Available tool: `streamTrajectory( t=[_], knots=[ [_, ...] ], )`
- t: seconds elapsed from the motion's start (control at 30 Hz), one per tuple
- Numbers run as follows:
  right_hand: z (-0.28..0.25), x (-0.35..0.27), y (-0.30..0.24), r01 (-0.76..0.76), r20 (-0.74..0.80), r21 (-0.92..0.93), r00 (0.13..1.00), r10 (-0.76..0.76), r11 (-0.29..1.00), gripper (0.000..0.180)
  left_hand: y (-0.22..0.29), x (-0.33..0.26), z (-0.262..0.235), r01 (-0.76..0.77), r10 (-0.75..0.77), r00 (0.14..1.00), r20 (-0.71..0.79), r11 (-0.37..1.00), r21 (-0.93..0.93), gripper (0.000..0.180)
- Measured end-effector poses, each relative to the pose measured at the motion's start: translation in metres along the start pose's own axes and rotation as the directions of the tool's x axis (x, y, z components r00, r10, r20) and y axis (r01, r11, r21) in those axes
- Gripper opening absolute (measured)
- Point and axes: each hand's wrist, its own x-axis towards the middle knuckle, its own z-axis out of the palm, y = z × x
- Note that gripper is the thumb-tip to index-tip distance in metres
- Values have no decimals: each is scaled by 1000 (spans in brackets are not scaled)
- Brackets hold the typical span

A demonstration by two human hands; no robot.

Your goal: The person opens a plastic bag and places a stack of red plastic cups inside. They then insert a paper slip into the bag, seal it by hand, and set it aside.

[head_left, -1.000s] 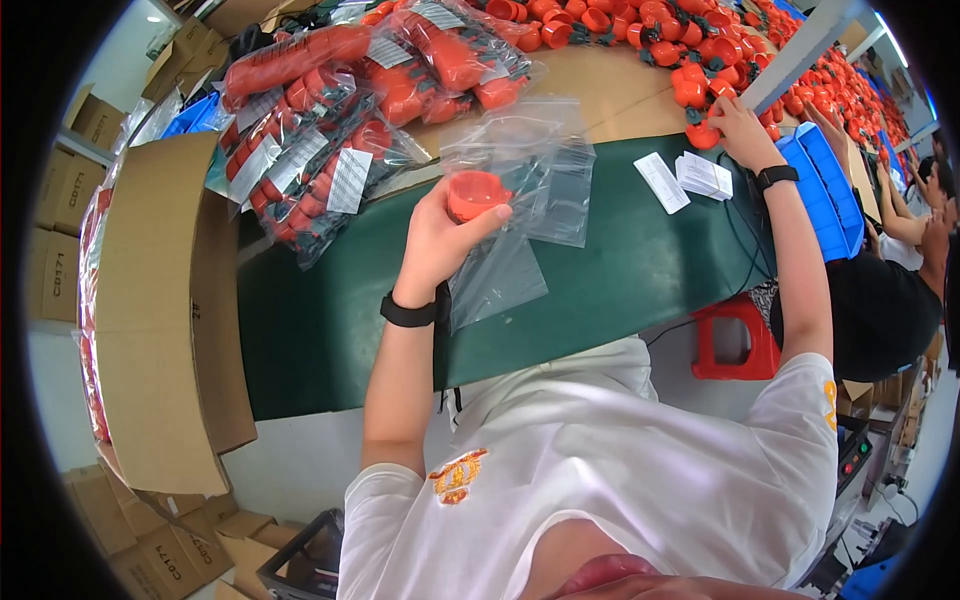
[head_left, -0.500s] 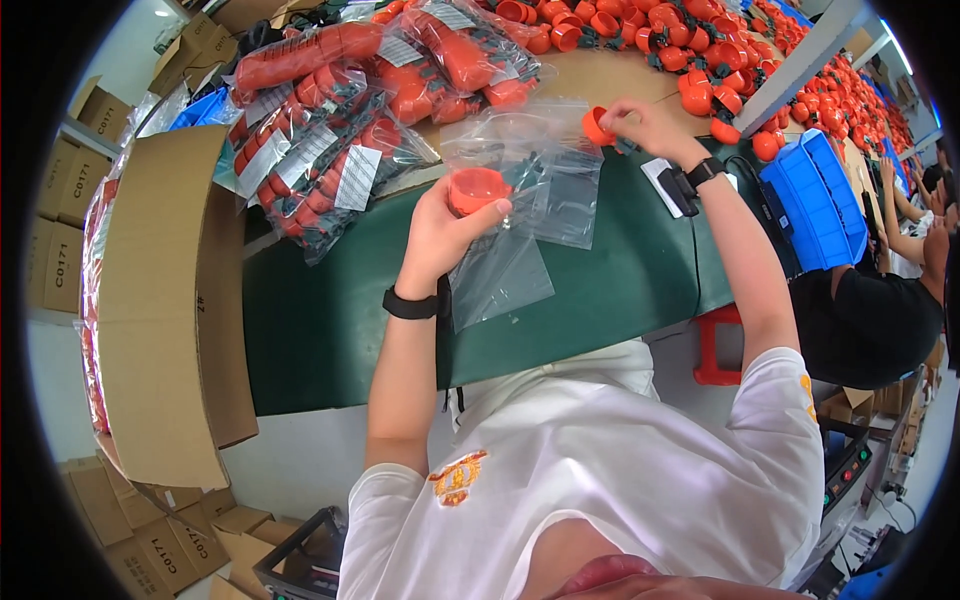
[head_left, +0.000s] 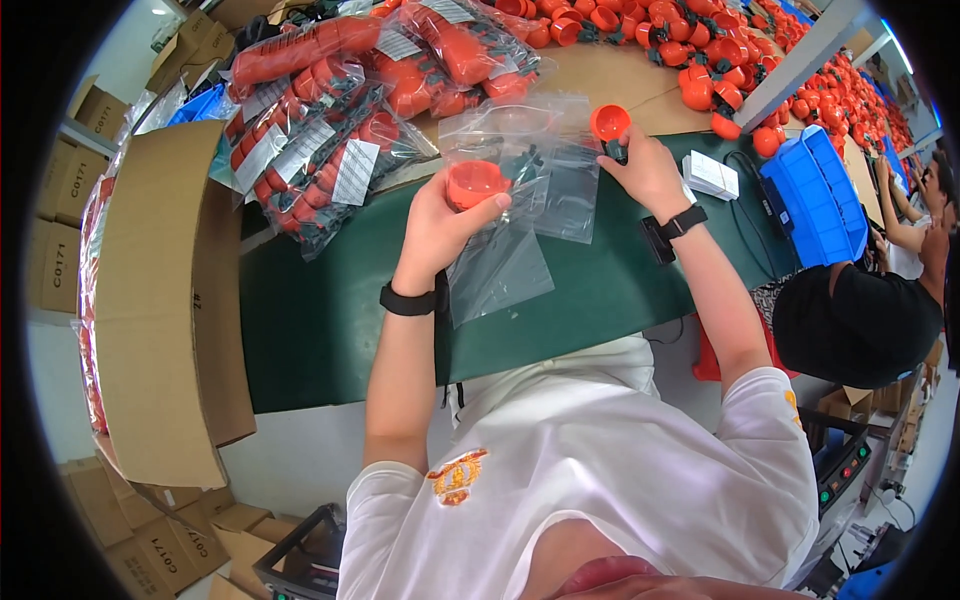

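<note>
My left hand [head_left: 436,222] is closed round a red plastic cup [head_left: 474,184] with a dark fitting at its side. Clear zip bags [head_left: 503,268] lie on the green table under and beside that hand. To the right, my right hand [head_left: 643,172] grips a second red cup [head_left: 609,122] by its dark green fitting, its round opening facing up. This second cup is over the right edge of the clear bags. The fingertips of my left hand are partly hidden behind the cup it holds.
Filled bags of red cups [head_left: 320,150] are piled at the far left, by an open cardboard box [head_left: 160,300]. Loose red cups [head_left: 690,50] heap at the back. A stack of white slips [head_left: 711,175] and a blue bin [head_left: 815,195] sit right, near another person [head_left: 850,320].
My right hand has moved nearer me and turned, bringing the second cup upright beside the bags. The white slips are now uncovered. My left hand has barely shifted.
</note>
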Motion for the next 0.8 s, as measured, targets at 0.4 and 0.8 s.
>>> streamTrajectory(
  t=[0.4, 0.8],
  knots=[
    [-135, -9, -44, 515, -351, 147, 826, -442, 845, 24, 4, -2, -8, 9, -23, 974, 226, 998, 65, 45],
    [-162, 3, -91, 708, 293, 176, 626, -723, 684, 23, 11, -7, -1, -11, -17, 919, 393, 998, 68, 52]
  ],
)
